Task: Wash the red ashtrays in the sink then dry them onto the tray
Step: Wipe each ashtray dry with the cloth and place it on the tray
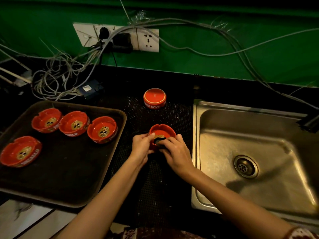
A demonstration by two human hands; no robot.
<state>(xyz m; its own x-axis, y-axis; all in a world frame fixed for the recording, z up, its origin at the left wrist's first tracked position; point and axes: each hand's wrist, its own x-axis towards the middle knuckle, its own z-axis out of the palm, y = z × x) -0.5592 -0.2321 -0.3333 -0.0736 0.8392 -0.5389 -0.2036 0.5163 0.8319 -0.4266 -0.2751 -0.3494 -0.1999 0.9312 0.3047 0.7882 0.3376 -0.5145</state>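
The right hand (174, 150) had its fingers curled on a small dark cloth (159, 140), pressing it into the round red ashtray (162, 130). The left hand (142, 145) pinched the ashtray's left rim. The ashtray was over the black dotted mat (155, 178), between the dark flat tray (69, 169) and the shiny metal sink (259, 135). This looked like the drying step. Next it needed a gentle move left onto the tray, near the four red ashtrays (102, 129).

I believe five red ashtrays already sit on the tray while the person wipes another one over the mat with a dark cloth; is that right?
Not quite: the head view shows four red ashtrays on the tray, not five. The rest holds: the left hand holds another ashtray over the mat while the right hand wipes it with a dark cloth.
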